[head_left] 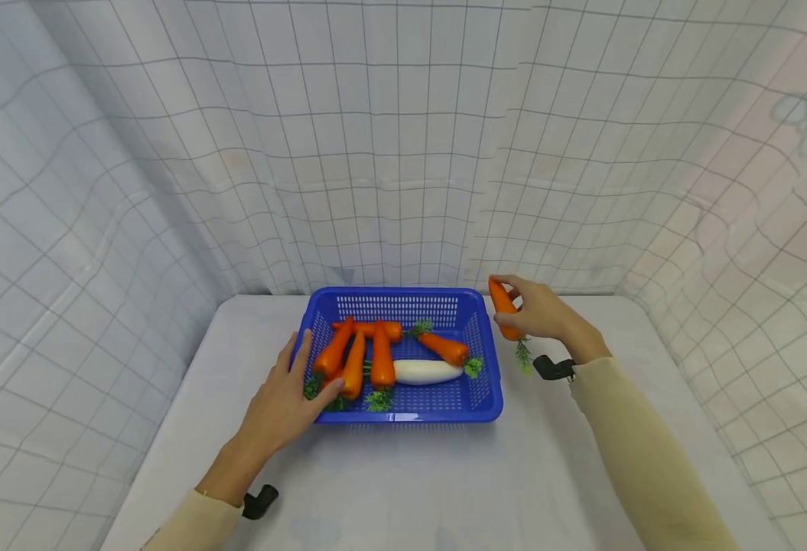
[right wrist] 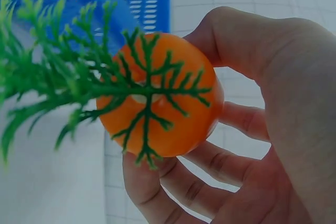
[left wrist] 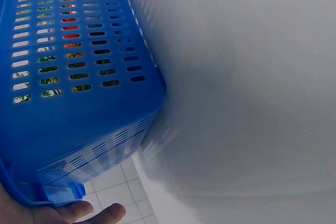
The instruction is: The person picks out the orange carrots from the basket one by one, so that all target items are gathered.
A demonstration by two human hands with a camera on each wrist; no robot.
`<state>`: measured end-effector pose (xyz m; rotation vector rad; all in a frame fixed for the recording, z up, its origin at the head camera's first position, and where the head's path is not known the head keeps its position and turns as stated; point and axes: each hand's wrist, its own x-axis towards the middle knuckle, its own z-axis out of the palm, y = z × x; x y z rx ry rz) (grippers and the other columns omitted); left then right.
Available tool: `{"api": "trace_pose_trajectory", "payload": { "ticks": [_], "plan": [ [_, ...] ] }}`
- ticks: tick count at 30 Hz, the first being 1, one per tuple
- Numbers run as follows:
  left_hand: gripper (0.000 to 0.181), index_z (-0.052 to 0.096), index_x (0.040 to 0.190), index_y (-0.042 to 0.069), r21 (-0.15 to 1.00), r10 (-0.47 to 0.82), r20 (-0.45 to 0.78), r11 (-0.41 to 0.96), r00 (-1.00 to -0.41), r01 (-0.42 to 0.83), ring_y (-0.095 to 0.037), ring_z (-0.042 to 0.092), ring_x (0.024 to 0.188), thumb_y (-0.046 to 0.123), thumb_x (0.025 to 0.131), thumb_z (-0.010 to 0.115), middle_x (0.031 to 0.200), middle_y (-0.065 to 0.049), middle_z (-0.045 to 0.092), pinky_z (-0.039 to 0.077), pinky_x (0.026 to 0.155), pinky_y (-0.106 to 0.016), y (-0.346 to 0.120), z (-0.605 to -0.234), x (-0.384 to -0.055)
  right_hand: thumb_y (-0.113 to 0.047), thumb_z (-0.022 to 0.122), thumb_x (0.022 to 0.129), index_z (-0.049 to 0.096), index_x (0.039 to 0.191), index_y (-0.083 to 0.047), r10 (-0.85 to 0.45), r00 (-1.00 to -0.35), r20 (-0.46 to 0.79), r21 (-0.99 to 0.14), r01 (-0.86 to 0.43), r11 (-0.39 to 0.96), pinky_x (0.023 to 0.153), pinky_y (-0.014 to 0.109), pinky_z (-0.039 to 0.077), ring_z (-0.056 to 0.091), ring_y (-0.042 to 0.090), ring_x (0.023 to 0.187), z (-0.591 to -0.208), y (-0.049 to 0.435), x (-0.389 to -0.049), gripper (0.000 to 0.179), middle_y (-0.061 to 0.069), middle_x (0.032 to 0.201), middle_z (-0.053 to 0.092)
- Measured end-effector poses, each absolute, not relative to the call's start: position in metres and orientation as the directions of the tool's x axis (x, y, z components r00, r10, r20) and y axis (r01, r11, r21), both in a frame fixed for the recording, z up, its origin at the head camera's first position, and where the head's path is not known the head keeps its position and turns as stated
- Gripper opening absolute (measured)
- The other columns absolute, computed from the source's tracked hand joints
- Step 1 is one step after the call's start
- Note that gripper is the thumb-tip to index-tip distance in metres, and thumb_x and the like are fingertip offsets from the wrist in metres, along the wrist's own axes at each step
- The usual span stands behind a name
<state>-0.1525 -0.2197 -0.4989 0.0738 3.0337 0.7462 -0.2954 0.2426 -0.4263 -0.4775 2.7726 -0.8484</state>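
My right hand [head_left: 537,310] holds a carrot [head_left: 503,310] by thumb and fingers, just beyond the right rim of a blue basket [head_left: 444,417]. The carrot's tip points up and back; its green leafy top [right wrist: 79,87] hangs below, toward the right wrist camera. My left hand [head_left: 284,405] rests at the basket's left front corner, fingers spread and fairly straight along the left rim, thumb reaching over the front-left corner near a carrot [head_left: 353,375]. In the left wrist view, fingertips [left wrist: 107,215] show by the rim.
Inside the basket lie several more carrots, such as one in the middle [head_left: 382,363] and one at right [head_left: 447,349], plus a white radish [head_left: 427,372]. The white table [head_left: 403,490] is enclosed by grid-patterned curtains [head_left: 389,153] at the back and sides.
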Motion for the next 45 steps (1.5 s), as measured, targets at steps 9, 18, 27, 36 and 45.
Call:
{"api": "trace_pose_trajectory", "payload": {
  "ticks": [9,18,27,36,45],
  "plan": [
    [0.114,0.006,0.189,0.014,0.458,0.051,-0.009,0.888,-0.999,0.041,-0.066,0.038,0.169,0.075,0.111,0.061,0.195,-0.030,0.011,0.045,0.126,-0.086,-0.220,-0.500,-0.153,-0.030,0.079,0.108,0.045,0.178,-0.008,-0.340,-0.929,-0.146,-0.564,-0.204,0.800,0.090,0.044,0.071,0.078,0.034,0.105,-0.464,0.262,-0.290,0.081,0.035,0.149,0.069],
    [0.114,0.006,0.189,0.014,0.457,0.052,-0.005,0.888,-0.999,0.044,-0.065,0.043,0.167,0.077,0.111,0.060,0.194,-0.030,0.012,0.050,0.122,-0.084,-0.221,-0.500,-0.152,-0.031,0.077,0.108,0.048,0.176,-0.006,-0.321,-0.932,-0.169,-0.554,-0.180,0.813,0.092,0.045,0.067,0.075,0.038,0.111,-0.491,0.270,-0.286,0.078,0.034,0.145,0.072],
    [0.114,0.007,0.189,0.014,0.466,0.054,0.002,0.884,-0.999,0.049,-0.066,0.046,0.164,0.078,0.111,0.059,0.194,-0.030,0.013,0.053,0.120,-0.083,-0.221,-0.499,-0.152,-0.032,0.082,0.105,0.047,0.176,-0.004,-0.305,-0.932,-0.195,-0.542,-0.157,0.826,0.103,0.058,0.065,0.072,0.041,0.117,-0.502,0.271,-0.281,0.084,0.035,0.148,0.070],
    [0.113,0.007,0.189,0.014,0.466,0.053,0.010,0.883,-0.999,0.051,-0.066,0.049,0.162,0.077,0.111,0.060,0.194,-0.030,0.013,0.055,0.118,-0.082,-0.223,-0.498,-0.152,-0.035,0.081,0.108,0.046,0.175,0.001,-0.264,-0.947,-0.182,-0.528,-0.132,0.839,0.115,0.068,0.062,0.070,0.048,0.128,-0.515,0.272,-0.290,0.084,0.037,0.151,0.069],
    [0.113,0.006,0.190,0.016,0.464,0.054,-0.006,0.885,-0.999,0.045,-0.065,0.046,0.164,0.077,0.111,0.060,0.195,-0.028,0.012,0.052,0.121,-0.082,-0.222,-0.499,-0.151,-0.036,0.076,0.113,0.053,0.170,0.001,-0.162,-0.981,-0.107,-0.591,-0.069,0.804,0.117,0.067,0.062,0.068,0.055,0.138,-0.519,0.275,-0.302,0.072,0.039,0.155,0.066]
  ]
}}
